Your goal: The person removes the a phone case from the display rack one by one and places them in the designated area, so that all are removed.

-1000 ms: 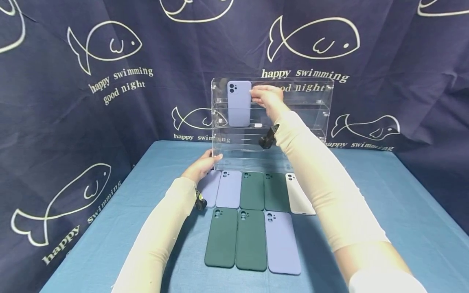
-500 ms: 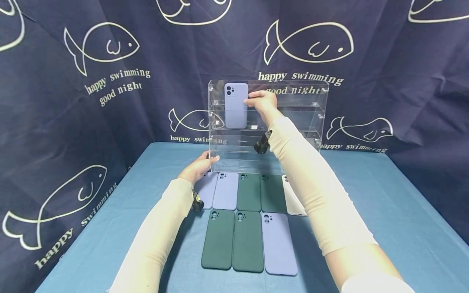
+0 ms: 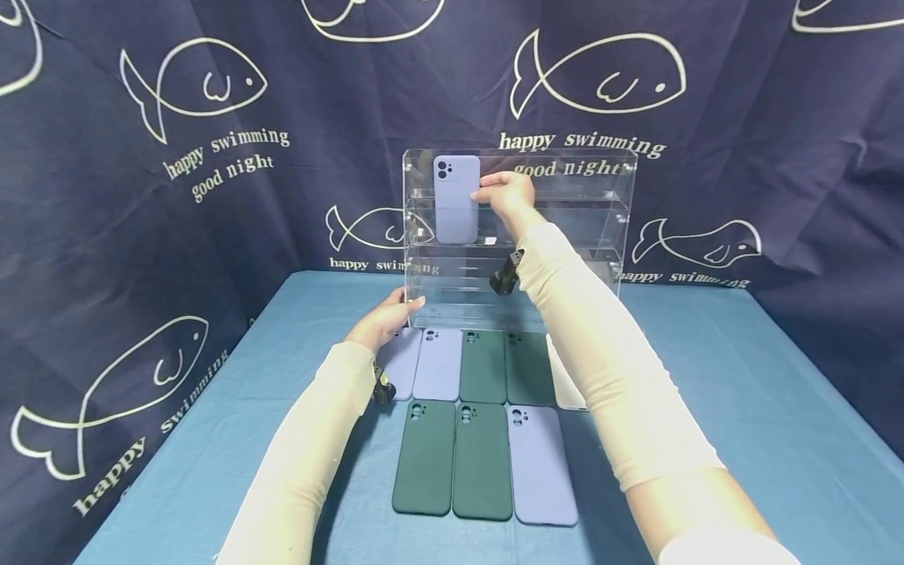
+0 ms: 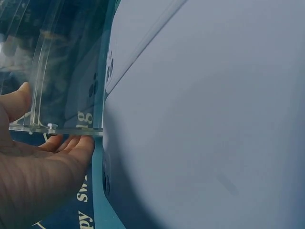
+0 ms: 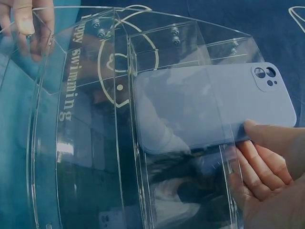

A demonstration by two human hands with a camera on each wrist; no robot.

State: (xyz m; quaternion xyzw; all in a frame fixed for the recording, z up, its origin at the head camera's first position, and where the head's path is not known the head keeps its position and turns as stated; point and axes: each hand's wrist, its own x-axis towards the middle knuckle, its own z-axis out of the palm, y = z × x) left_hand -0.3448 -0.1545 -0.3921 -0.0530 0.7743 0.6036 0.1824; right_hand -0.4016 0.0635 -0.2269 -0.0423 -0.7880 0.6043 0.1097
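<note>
A lavender phone case stands upright at the upper left of a clear acrylic display rack. My right hand pinches its right edge; in the right wrist view the thumb lies at the front and the other fingers are behind. The case's lower part sits behind a clear front strip of the rack. Low on the rack's left side, my left hand holds the side panel. The left wrist view shows its thumb on one side of that panel and the fingers on the other.
Lavender cases, green cases and a partly covered white case lie in a row before the rack. Nearer lie two green cases and a lavender one. A blue cloth covers the table; a fish-print curtain hangs behind.
My right thumb has come slightly onto the case's front, where earlier the fingertips were at its edge. The case stays in place; the head view has shifted a little.
</note>
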